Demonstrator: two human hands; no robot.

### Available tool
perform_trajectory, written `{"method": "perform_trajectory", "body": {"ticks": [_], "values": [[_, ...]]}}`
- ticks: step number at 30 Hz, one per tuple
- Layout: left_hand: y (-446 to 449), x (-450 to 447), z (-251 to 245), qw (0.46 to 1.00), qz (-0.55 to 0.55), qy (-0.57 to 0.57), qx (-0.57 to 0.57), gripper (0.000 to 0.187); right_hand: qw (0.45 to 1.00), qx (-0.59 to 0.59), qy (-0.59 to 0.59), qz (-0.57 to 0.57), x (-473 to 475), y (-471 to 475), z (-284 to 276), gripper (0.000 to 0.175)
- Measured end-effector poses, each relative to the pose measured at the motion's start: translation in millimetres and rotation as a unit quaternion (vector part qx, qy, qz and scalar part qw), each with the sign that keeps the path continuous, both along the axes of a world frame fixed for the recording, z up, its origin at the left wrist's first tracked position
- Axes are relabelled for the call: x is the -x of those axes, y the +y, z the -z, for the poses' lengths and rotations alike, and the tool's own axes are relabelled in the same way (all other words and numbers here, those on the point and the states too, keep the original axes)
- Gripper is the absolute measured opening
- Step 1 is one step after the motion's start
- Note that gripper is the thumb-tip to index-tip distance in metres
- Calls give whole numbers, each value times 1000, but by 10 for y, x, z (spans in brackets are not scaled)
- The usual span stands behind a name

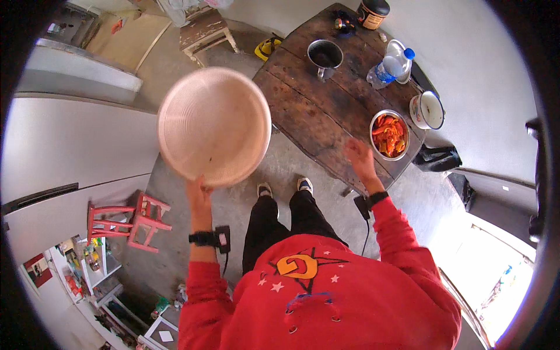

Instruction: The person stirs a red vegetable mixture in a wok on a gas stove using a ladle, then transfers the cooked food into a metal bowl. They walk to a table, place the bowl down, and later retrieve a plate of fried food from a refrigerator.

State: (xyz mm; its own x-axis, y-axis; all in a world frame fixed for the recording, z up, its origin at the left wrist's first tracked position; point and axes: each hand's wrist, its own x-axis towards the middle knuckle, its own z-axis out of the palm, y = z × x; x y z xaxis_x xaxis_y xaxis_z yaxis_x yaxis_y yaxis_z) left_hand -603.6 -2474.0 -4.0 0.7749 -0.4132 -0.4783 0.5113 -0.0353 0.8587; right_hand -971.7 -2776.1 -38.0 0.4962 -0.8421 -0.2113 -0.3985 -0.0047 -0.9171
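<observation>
My left hand [200, 192] grips the near rim of a round, light pinkish basket [214, 127], held up over the floor to the left of the table. The basket looks bare inside apart from a small dark speck. Over the near edge of the dark wooden table [302, 109] is my right hand [359, 157], slightly blurred, with nothing seen in it. Just beyond it stands a metal bowl [390, 134] filled with red and orange food pieces, possibly peppers. Both wrists wear black bands.
On the table stand a metal mug [325, 54], a plastic bottle with a blue cap [389, 69], a white enamel pot [426, 110] and a dark-lidded jar [373, 14]. Red stools [142, 221] lie left on the floor; a wooden stool [205, 30] stands behind.
</observation>
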Motion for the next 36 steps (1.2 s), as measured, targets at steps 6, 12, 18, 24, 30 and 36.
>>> {"method": "perform_trajectory", "body": {"ticks": [6, 12, 18, 24, 30, 36], "values": [[1011, 437, 240, 984, -57, 11, -166, 38, 993, 93, 37, -57, -701, -164, 233, 32], [1643, 567, 477, 961, -66, 117, -242, 38, 985, 127, 115, -30, -927, 133, 418, 38], [1473, 518, 660, 966, 10, 121, -230, 30, 980, 81, 179, -37, -829, 363, 416, 43], [1130, 257, 733, 979, 70, 98, -165, 30, 964, 121, 224, -73, -849, 337, 123, 56], [962, -97, 827, 969, 143, 38, -196, 30, 942, 213, 215, -146, -1419, 97, -61, 75], [568, -353, 1024, 953, 155, 45, -254, 32, 938, 264, 159, -158, -2226, -611, 138, 80]]}}
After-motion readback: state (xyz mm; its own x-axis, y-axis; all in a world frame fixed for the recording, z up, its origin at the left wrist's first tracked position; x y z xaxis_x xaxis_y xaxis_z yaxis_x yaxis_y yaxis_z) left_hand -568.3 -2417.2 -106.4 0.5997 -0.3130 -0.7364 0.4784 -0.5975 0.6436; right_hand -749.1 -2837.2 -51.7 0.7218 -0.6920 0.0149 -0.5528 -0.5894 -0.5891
